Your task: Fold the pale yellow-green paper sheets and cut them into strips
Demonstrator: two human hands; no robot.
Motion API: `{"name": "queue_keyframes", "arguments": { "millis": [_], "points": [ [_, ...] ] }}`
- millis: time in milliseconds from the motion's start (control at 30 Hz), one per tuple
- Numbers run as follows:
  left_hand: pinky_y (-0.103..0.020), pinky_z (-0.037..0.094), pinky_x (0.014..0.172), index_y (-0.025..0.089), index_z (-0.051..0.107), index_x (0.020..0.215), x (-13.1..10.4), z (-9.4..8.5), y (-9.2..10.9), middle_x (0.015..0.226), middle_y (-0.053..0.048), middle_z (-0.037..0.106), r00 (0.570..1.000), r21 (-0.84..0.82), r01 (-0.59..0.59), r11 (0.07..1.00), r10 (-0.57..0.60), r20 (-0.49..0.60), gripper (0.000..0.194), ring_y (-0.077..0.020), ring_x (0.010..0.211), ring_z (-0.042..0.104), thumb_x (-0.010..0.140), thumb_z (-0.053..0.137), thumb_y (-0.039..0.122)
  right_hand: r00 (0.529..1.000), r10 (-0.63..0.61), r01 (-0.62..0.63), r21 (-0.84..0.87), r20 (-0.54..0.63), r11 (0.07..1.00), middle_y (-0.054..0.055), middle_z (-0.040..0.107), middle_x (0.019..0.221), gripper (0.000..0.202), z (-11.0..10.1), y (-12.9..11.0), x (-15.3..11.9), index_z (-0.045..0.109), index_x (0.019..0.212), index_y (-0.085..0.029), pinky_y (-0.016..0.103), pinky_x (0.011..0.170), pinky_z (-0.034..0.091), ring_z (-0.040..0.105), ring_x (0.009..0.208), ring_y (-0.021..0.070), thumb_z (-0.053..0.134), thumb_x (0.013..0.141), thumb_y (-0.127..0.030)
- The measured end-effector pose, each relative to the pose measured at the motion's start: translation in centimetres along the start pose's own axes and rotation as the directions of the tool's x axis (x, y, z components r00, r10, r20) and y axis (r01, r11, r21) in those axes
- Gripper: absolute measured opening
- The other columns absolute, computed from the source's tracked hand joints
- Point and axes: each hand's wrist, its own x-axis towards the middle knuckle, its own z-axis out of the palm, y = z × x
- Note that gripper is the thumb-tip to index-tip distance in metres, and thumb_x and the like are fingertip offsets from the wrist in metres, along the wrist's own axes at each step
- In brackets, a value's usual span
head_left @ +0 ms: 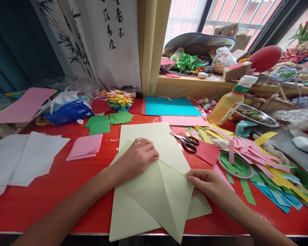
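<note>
Head view: left hand [141, 155], half-curled, grip unclear, apparently steadies the folded sheet [164, 191]. Right hand [191, 178] pinches its side edge.

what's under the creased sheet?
Pale paper on the red table: its far end and two near corners show. The creased sheet covers the middle, so that can't be seen.

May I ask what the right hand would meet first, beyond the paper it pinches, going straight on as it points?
Probably the left hand, which rests on the pale folded paper, though depth is unclear.
</note>
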Motion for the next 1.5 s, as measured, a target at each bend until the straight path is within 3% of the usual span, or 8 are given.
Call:
{"name": "queue_keyframes", "arguments": {
  "millis": [300,467,567,667,833,967,1267,1500],
  "points": [
    [-0.026,0.033,0.063,0.018,0.052,0.077,-0.9,-1.9,-2.8,0.082,-0.001,0.052,0.967,0.014,0.251,0.968,-0.250,-0.053,0.022,-0.0129,0.069,0.044,0.080,0.033,0.007,0.998,0.017,-0.020,0.041,0.068,0.999,0.008,0.067,0.070,0.025,-1.5,1.2,0.0,0.060,0.070,-0.014,0.030,0.063,0.051,0.064,0.065,0.0187,0.051,0.076,-0.036],
    [-0.024,0.035,0.062,0.019,0.050,0.075,-0.7,-3.9,-2.7,0.078,0.000,0.053,0.775,-0.255,0.530,0.809,-0.584,-0.240,0.022,-0.0133,0.071,0.049,0.086,0.034,0.028,0.993,-0.109,0.114,0.158,-0.039,0.981,0.011,0.066,0.087,0.033,-2.1,0.5,0.5,0.061,0.088,-0.013,0.033,0.070,0.052,0.064,0.077,0.0205,0.047,0.080,-0.043],
    [-0.023,0.036,0.054,0.021,0.050,0.077,-0.4,-3.2,-1.9,0.074,0.001,0.055,0.702,-0.404,0.629,0.664,-0.708,-0.070,0.026,-0.0138,0.066,0.051,0.085,0.032,0.037,0.981,-0.192,0.191,0.208,-0.016,0.959,0.009,0.061,0.105,0.035,-1.4,-1.2,1.5,0.056,0.103,-0.019,0.035,0.072,0.053,0.061,0.089,0.0220,0.047,0.081,-0.045],
    [-0.024,0.038,0.053,0.022,0.051,0.087,-0.2,-1.9,-1.5,0.081,0.000,0.057,0.677,-0.424,0.677,0.601,-0.735,0.038,0.022,-0.0144,0.066,0.053,0.083,0.035,0.037,0.979,-0.204,0.199,0.191,0.006,0.961,0.009,0.064,0.090,0.028,-0.7,-2.9,3.4,0.058,0.085,-0.015,0.035,0.070,0.054,0.063,0.083,0.0214,0.054,0.078,-0.041],
    [-0.034,0.040,0.085,0.021,0.042,0.117,-0.3,-0.8,-1.2,0.120,-0.006,0.045,0.746,-0.324,0.636,0.700,-0.666,0.025,0.040,-0.0206,0.106,0.047,0.083,0.036,0.041,0.974,-0.228,0.219,0.197,0.019,0.956,0.006,0.064,0.064,0.024,0.0,-3.9,6.5,0.054,0.068,-0.013,0.028,0.062,0.051,0.063,0.061,0.0153,0.061,0.073,-0.035],
    [-0.034,0.032,0.097,0.019,0.037,0.126,-0.3,-0.8,-0.3,0.127,-0.007,0.042,0.824,-0.347,0.561,0.751,-0.549,0.143,0.053,-0.0200,0.118,0.037,0.083,0.032,0.050,0.969,-0.245,0.243,0.263,-0.027,0.934,0.002,0.059,0.053,0.029,0.5,-3.5,6.9,0.050,0.062,-0.014,0.021,0.053,0.044,0.056,0.050,0.0094,0.062,0.071,-0.038],
    [-0.038,0.022,0.104,0.027,0.028,0.133,0.0,-1.1,1.2,0.145,0.000,0.011,0.817,-0.404,0.576,0.711,-0.515,0.260,0.065,-0.0222,0.131,0.014,0.077,0.034,0.061,0.933,-0.317,0.357,0.310,-0.170,0.881,-0.005,0.042,0.044,0.039,-0.6,-2.7,6.6,0.037,0.052,-0.018,0.021,0.042,0.025,0.031,0.041,0.0051,0.063,0.070,-0.041],
    [-0.039,0.024,0.103,0.029,0.016,0.137,0.4,-0.5,1.9,0.144,0.000,0.015,0.846,-0.604,0.531,0.594,-0.340,0.410,0.067,-0.0230,0.130,0.020,0.079,0.042,0.052,0.903,-0.420,0.430,0.191,-0.093,0.882,-0.005,0.042,0.044,0.039,0.6,-1.9,6.4,0.039,0.054,-0.018,0.022,0.048,0.030,0.035,0.042,0.0068,0.053,0.076,-0.048]
  ]
}}
